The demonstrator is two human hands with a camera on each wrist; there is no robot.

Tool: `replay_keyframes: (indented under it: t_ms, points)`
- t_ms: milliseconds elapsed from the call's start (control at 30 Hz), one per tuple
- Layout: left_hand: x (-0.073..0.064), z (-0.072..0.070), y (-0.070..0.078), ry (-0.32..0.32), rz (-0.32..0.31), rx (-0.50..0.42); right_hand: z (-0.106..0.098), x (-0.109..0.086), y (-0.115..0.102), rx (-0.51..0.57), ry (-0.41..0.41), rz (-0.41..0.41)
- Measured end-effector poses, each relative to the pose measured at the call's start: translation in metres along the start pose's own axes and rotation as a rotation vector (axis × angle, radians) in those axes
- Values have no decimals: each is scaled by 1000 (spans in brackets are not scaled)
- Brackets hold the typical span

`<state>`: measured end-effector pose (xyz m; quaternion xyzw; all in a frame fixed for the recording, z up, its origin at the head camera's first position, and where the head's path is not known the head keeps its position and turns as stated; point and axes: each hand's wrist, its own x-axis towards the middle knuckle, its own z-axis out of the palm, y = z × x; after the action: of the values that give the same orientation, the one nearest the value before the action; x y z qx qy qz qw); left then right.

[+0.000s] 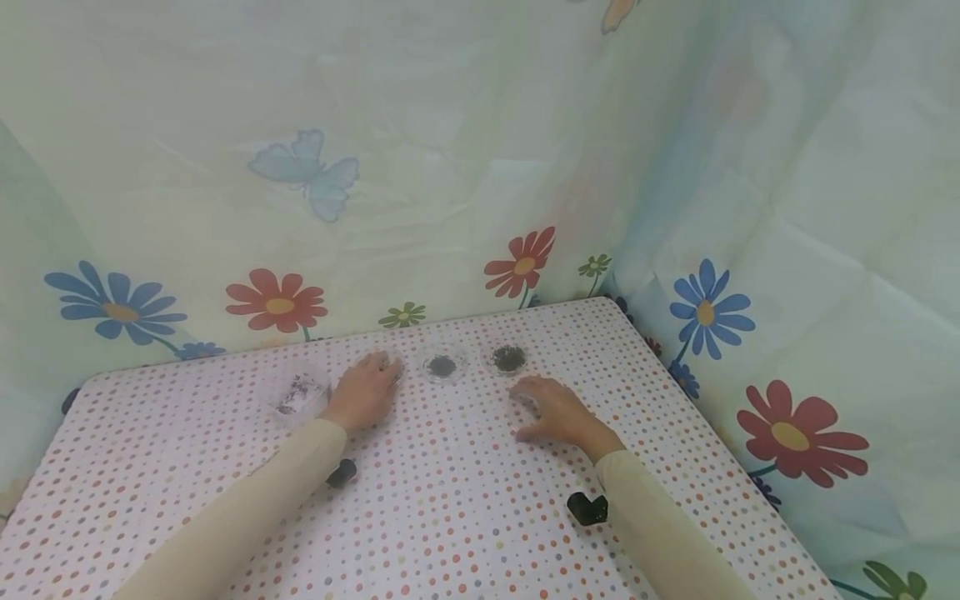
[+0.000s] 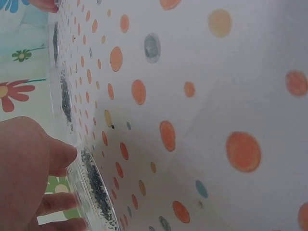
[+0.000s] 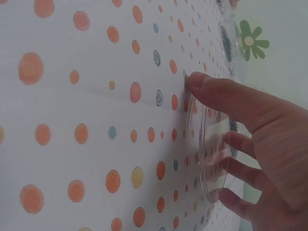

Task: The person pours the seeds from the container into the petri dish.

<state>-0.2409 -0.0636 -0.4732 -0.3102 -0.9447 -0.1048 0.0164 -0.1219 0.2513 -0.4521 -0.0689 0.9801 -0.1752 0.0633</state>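
My left hand (image 1: 366,392) grips the side of a shallow clear dish (image 2: 98,192) holding dark granules, thumb near and fingers beyond; in the head view the hand hides most of it. My right hand (image 1: 557,410) holds a clear round dish or lid (image 3: 207,149) by its rim, thumb on one side and fingers on the other. Nothing shows inside that piece, which is at table level. Between and beyond the hands stand two more clear dishes with dark granules, a middle dish (image 1: 441,365) and a right dish (image 1: 509,358).
Left of my left hand is another clear container (image 1: 300,393) with scattered dark bits. The dotted tablecloth (image 1: 450,500) covers the table. A flowered curtain (image 1: 420,208) borders its back and right side. Black pieces (image 1: 587,508) show beside both sleeves.
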Motion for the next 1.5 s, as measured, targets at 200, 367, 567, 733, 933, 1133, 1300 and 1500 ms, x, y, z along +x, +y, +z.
replay_keyframes:
  t_ms: [200,367,567,733,933,1133,1300,1500]
  points:
    - [0,-3,2,-14,0,-3,-2,3,-1,10,14,10]
    - [1,-2,2,-12,3,6,-5,6,-3,-5,19,9]
    - [0,-1,2,-18,5,6,-11,7,-8,-15,9,3]
    - [0,-1,2,-22,2,4,-15,9,-8,-11,0,-2]
    - [-1,-3,3,-17,9,-1,-18,12,-7,7,8,-17]
    - [0,-3,2,-23,16,21,-20,14,-9,19,29,-29]
    - [1,-2,1,-26,13,32,-22,16,-10,33,19,-17]
    - [1,-2,2,-33,8,24,-24,20,-9,31,20,-22]
